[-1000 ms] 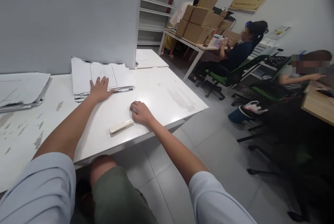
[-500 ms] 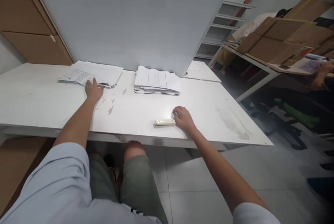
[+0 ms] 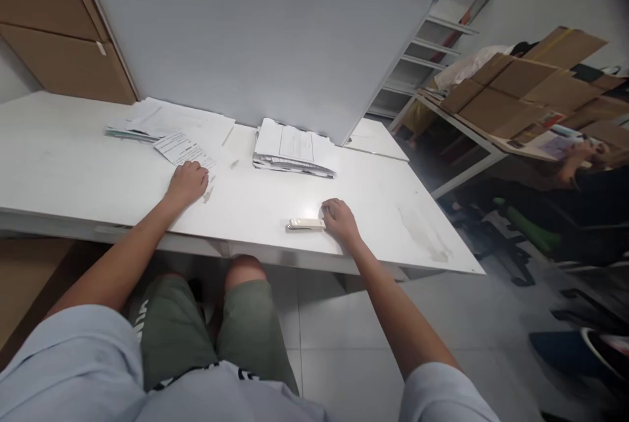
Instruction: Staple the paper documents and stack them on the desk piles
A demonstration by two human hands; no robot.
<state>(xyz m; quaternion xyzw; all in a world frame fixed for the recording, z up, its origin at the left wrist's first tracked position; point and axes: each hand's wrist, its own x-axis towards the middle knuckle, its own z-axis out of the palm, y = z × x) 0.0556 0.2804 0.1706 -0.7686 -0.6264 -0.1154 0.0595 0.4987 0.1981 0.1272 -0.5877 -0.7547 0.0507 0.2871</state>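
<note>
My left hand (image 3: 187, 182) is over the white tabletop, its fingers closed on the near edge of a small printed sheet of paper (image 3: 181, 147). That sheet overlaps the front of a loose stack of papers (image 3: 196, 122) at the left. My right hand (image 3: 341, 219) rests on the table with its fingers curled round the right end of a cream stapler (image 3: 305, 224), which lies flat. Part of the stapler is hidden under the fingers. Behind it sits a thicker pile of papers (image 3: 284, 141).
A large grey-white board (image 3: 255, 35) stands along the table's back edge. Cardboard boxes (image 3: 54, 61) are stacked at the left. To the right, another table bears more cardboard boxes (image 3: 506, 88), with people near it. Grey stains mark the white table (image 3: 383, 212).
My left hand has drawn the printed sheet off the left stack, toward me and to the right. My right hand stays at the stapler. The view has shifted slightly.
</note>
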